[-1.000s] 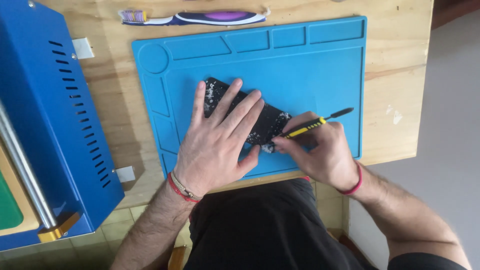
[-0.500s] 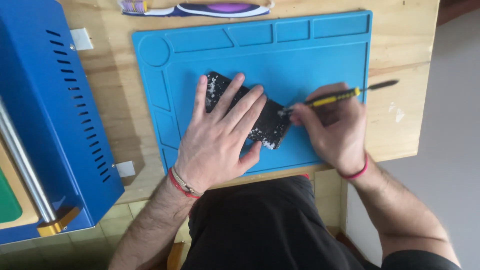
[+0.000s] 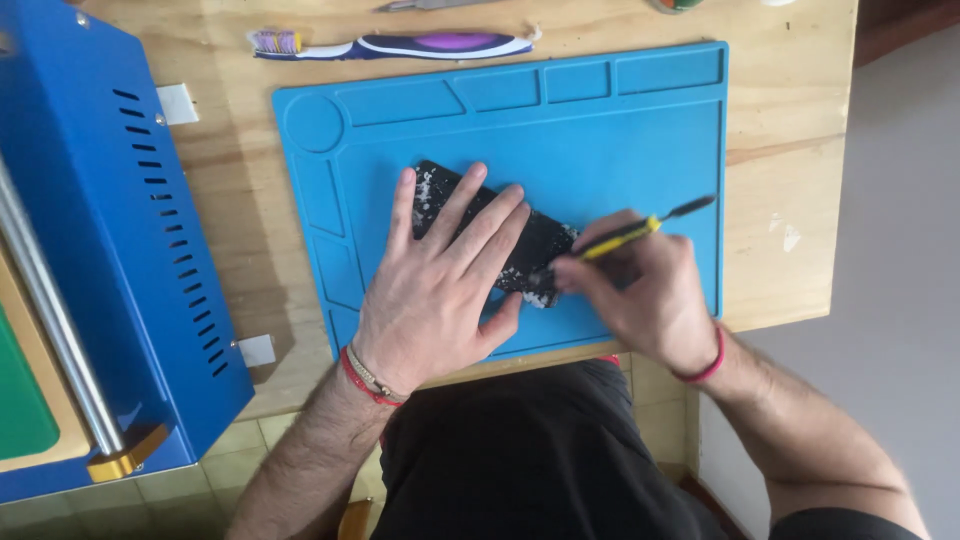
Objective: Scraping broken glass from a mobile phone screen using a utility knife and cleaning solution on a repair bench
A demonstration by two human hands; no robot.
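A black flat device (image 3: 545, 245), flecked with white residue, lies on the blue silicone work mat (image 3: 620, 140). My left hand (image 3: 440, 285) lies flat on top of it with fingers spread, pressing it down and hiding most of it. My right hand (image 3: 650, 295) grips a thin yellow and black tool (image 3: 625, 232) like a pen. The tool's tip touches the device's right end, where white crumbs sit; its black tail points up and right.
A toothbrush (image 3: 400, 44) lies on the wooden table (image 3: 790, 200) above the mat. A large blue metal machine (image 3: 90, 230) with vent slots stands at the left. The table's right edge drops to a grey floor.
My right hand has shifted slightly left and down, bringing the tool's tip onto the device's right end. My left hand has stayed flat on the device.
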